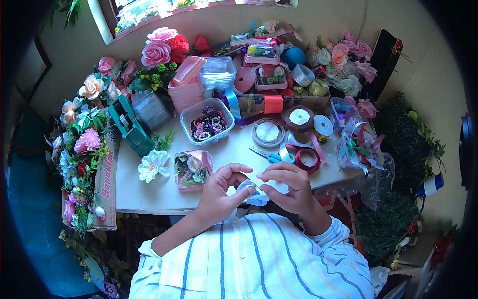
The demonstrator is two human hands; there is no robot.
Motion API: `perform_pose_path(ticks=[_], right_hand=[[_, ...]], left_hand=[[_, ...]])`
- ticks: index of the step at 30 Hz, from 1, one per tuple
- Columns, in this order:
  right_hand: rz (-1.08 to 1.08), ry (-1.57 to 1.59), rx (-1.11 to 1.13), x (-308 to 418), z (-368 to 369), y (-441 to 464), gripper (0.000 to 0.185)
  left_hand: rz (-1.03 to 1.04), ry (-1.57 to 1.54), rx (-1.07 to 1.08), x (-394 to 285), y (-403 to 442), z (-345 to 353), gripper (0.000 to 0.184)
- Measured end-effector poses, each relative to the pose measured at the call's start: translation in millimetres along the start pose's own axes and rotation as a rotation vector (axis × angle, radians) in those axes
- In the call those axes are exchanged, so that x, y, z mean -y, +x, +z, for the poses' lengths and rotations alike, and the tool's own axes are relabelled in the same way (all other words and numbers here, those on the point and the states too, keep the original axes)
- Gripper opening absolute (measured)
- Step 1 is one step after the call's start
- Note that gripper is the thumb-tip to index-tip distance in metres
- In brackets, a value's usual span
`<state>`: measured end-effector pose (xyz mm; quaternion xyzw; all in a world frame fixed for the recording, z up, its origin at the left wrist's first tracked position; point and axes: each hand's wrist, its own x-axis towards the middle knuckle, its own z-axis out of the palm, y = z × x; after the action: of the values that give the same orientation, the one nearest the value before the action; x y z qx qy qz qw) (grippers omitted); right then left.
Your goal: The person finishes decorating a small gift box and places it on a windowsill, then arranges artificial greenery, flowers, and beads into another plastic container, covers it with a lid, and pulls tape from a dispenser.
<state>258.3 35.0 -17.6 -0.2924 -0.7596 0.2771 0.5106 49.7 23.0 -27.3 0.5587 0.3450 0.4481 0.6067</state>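
Close to my chest, at the table's front edge, my left hand (220, 193) is closed in a pinch on a small pale, shiny ribbon-like piece (245, 185). Facing it, my right hand (290, 193) has bent fingers and thumb drawn close to that piece. A thin yellowish strand (257, 188) shows between the hands; whether the right fingertips grip it is too small to make out. Just left of my left hand stands a clear box with a pink base (190, 172), holding small decorations. Blue-handled scissors (272, 156) lie beyond my right hand.
An open tub of beads (206, 121) sits mid-table. Ribbon rolls (307, 159) and a tub of ribbon bows (352, 149) are at the right. A green tape dispenser (132, 127), a white flower (153, 166) and a flower-filled carton (105, 184) occupy the left.
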Motion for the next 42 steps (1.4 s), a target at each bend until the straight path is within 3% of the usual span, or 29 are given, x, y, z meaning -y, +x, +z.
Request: perform_pose_path(ticks=[4, 7, 12, 15, 21, 27, 32, 37, 41, 42], right_hand=[[-0.108, -0.026, 0.088, 0, 1, 2, 0.019], [0.029, 0.043, 0.096, -1, 2, 0, 0.018], [0.435, 0.605, 0.134, -7, 3, -7, 0.013], [0.554, 0.761, 0.182, -13, 0, -7, 0.015], [0.364, 0.491, 0.165, -11, 2, -10, 0.022], [0.573, 0.637, 0.097, -10, 6, -12, 0.020], [0.492, 0.513, 0.108, -22, -4, -12, 0.023], [0.655, 0.622, 0.179, -12, -2, -10, 0.024], [0.547, 0.651, 0.119, -4, 0, -9, 0.026], [0.503, 0.501, 0.137, 0, 1, -8, 0.025]], left_hand=[[0.036, 0.044, -0.012, -2, -1, 1, 0.037], [0.070, 0.055, -0.030, 0, -2, 0, 0.037], [0.067, 0.012, 0.022, -2, -2, 0, 0.038], [-0.010, -0.090, 0.027, 0, -2, 1, 0.037], [-0.019, -0.170, -0.063, 10, -1, -4, 0.033], [-0.097, -0.076, -0.030, 3, 0, -7, 0.031], [-0.162, 0.031, 0.028, 6, 0, -12, 0.032], [-0.149, 0.046, 0.061, 7, 2, -11, 0.031], [-0.151, 0.056, 0.054, 10, 3, -12, 0.030], [-0.149, 0.043, 0.054, 11, 3, -12, 0.031]])
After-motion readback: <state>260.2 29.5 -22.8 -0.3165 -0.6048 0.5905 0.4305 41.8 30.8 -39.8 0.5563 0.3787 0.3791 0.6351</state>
